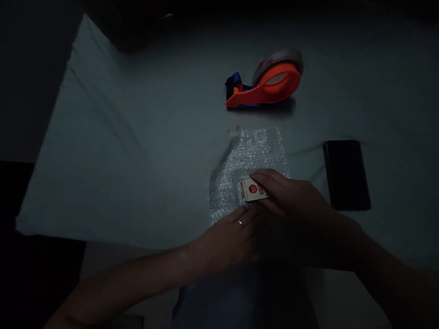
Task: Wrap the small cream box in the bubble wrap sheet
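Observation:
A small pale box (253, 189) with a round red mark lies on a sheet of bubble wrap (255, 148). My right hand (286, 194) is closed on the box from the right, thumb and fingers along its sides. At the near edge of the wrap is my left hand (236, 233), with a ring on one finger. Its fingers curl over that edge and appear to grip the wrap, just below the box and against my right hand. The left fingertips are in deep shadow and partly hidden.
An orange and blue tape dispenser (270, 89) with a roll of clear tape stands beyond the wrap. To the right lies a black phone (347, 176). A pale cloth (113, 151) covers the table, its edge at left. The room is very dim.

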`<move>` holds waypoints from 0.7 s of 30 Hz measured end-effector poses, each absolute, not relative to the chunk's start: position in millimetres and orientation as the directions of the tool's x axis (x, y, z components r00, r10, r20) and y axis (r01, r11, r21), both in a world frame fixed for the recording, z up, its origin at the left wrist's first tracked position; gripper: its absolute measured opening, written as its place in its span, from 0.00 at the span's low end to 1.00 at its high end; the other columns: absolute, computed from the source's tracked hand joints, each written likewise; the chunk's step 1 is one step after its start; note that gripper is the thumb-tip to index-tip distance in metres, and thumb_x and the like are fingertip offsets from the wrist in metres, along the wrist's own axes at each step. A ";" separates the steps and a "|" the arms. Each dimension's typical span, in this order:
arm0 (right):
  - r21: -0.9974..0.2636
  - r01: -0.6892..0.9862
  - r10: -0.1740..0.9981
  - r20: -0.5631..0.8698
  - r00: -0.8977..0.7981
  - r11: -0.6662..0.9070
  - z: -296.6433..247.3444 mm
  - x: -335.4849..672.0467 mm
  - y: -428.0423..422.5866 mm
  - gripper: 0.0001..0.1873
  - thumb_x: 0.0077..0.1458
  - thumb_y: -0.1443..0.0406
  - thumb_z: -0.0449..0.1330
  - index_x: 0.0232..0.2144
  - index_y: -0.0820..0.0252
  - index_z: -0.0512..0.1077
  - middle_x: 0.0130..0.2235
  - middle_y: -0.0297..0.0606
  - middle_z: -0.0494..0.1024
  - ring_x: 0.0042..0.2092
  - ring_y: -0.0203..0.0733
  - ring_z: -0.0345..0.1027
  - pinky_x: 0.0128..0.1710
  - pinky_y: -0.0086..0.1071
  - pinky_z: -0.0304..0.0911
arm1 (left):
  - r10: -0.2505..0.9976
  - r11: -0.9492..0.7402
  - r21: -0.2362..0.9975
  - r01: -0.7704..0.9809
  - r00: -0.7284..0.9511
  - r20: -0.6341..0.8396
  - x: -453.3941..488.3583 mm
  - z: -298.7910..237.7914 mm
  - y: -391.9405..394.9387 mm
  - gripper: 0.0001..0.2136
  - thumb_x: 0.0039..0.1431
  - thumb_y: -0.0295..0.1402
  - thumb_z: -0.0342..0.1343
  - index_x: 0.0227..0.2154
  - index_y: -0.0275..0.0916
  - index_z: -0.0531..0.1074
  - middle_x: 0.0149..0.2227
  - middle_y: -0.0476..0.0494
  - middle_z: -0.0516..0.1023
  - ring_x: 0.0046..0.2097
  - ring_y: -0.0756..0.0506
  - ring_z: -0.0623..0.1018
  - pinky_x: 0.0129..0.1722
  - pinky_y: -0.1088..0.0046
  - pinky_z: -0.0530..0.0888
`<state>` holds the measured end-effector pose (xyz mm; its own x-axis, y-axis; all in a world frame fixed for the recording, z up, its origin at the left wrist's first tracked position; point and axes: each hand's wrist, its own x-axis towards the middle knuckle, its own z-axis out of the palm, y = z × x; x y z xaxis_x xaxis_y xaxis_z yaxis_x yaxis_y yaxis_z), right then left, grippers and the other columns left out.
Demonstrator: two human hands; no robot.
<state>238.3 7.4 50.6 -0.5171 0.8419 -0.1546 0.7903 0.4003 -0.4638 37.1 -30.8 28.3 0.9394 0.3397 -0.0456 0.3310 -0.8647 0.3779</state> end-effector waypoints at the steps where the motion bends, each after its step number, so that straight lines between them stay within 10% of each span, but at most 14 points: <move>1: -0.475 0.789 0.843 -0.158 -0.513 0.391 50.3 237.4 7.8 0.20 0.59 0.67 0.52 0.54 0.57 0.61 0.55 0.39 0.71 0.46 0.42 0.74 0.34 0.33 0.71 | 0.335 -0.873 0.362 0.327 0.941 -0.044 36.2 25.4 -31.1 0.19 0.67 0.31 0.44 0.59 0.33 0.62 0.62 0.39 0.65 0.65 0.39 0.61 0.62 0.61 0.60; 21: -0.597 0.766 0.874 -0.210 -0.438 0.240 47.5 256.6 -10.2 0.31 0.56 0.62 0.57 0.61 0.56 0.53 0.54 0.46 0.72 0.51 0.47 0.72 0.46 0.40 0.71 | 0.253 -0.844 0.489 0.220 0.967 0.001 15.8 26.2 -15.6 0.19 0.64 0.27 0.44 0.57 0.32 0.62 0.58 0.35 0.68 0.63 0.39 0.63 0.63 0.54 0.59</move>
